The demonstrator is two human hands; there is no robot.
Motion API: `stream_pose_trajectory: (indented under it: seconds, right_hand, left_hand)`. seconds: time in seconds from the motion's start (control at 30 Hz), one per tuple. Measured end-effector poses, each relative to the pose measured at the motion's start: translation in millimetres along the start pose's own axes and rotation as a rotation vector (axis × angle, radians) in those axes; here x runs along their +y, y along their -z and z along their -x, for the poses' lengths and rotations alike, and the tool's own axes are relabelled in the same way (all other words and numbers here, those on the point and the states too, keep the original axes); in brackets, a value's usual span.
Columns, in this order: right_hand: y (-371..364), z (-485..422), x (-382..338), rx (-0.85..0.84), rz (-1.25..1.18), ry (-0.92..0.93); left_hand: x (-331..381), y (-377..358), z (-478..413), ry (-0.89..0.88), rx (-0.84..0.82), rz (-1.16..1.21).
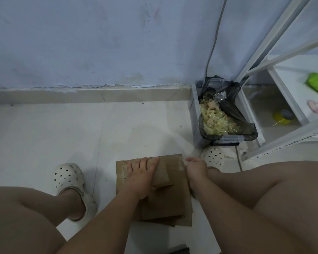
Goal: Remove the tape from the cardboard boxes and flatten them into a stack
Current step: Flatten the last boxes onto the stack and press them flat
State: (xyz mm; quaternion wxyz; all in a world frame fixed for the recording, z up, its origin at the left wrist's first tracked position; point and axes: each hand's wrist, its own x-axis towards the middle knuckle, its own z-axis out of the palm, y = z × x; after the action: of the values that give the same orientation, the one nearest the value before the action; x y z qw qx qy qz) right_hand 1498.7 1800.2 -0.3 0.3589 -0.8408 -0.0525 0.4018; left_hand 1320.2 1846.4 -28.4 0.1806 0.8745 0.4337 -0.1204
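Observation:
A stack of flattened brown cardboard boxes (165,200) lies on the white floor between my feet. My left hand (141,175) presses flat on the top piece, fingers spread and straight toward the far edge. My right hand (195,169) sits at the stack's right edge, fingers loosely curled by a strip of tape (181,166) on the cardboard; whether it pinches the tape I cannot tell.
A clear bin lined with a black bag (228,114), full of crumpled peeled tape, stands by the wall to the right. A white shelf frame (283,99) is beyond it. My white clogs (70,182) flank the stack.

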Motion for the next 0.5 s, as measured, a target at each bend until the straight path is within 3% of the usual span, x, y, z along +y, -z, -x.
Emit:
stream_pose_trajectory:
  seconds: [0.1, 0.3, 0.5]
  right_hand:
    - [-0.4, 1.6, -3.6, -0.008, 0.055, 0.039]
    - [-8.6, 8.2, -10.3, -0.228, 0.291, -0.036]
    - [-7.1, 10.1, -6.1, -0.25, 0.255, 0.074]
  left_hand:
    - [0.7, 1.9, -0.2, 0.005, -0.004, -0.009]
    - [5.2, 2.5, -0.8, 0.011, -0.007, -0.022]
    - [4.3, 2.7, -1.5, 0.014, -0.011, -0.026]
